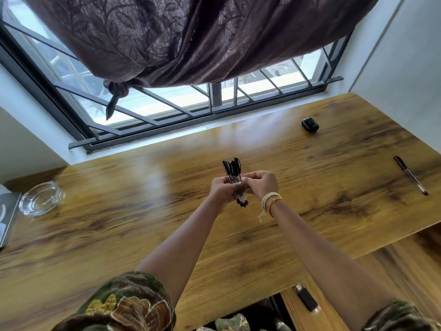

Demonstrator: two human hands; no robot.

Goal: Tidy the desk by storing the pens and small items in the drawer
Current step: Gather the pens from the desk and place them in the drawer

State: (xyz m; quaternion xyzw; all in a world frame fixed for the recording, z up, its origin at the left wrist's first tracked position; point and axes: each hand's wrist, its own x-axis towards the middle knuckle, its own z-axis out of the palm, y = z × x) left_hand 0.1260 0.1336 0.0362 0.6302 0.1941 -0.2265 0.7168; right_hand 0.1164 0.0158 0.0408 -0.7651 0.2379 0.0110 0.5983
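Note:
A bundle of several black-capped clear pens (232, 170) stands upright above the middle of the wooden desk (143, 211). My left hand (223, 191) is wrapped around the bundle's lower half. My right hand (261, 183) pinches the same bundle from the right side. One loose pen (410, 175) lies on the desk at the far right. A small black case (309, 124) sits near the window at the back right. The open drawer (358, 278) shows at the lower right, with a small black device (307, 301) lying in it.
A glass ashtray (40, 199) rests on the desk's left end, beside a dark book or box (7, 216) at the frame edge. A barred window (214, 99) and a hanging brown curtain (191, 39) are behind the desk. A white wall (405, 68) borders the right.

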